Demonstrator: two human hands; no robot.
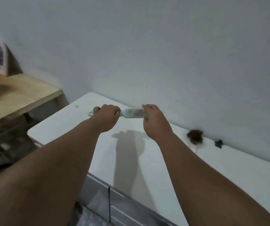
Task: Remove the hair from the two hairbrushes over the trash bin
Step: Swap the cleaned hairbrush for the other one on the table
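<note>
- Hairbrush (133, 113): pale plastic, long and narrow, with fine bristles, held level above the white table (229, 168).
- Left hand (107, 117) is closed in a fist around its handle.
- Right hand (154, 122) pinches the bristled end with curled fingers.
- A brown, fuzzy clump (194, 135) lies on the table, to the brush's right.

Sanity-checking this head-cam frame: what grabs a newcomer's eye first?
First, the two bare arms reaching out over the white table: the left hand closed around the handle of a pale blue hairbrush at centre, the right hand with its fingers at the bristle end. Next, a brown clump, apparently hair, lying at the table's far edge by the wall, to the right. No trash bin is in view.
</note>
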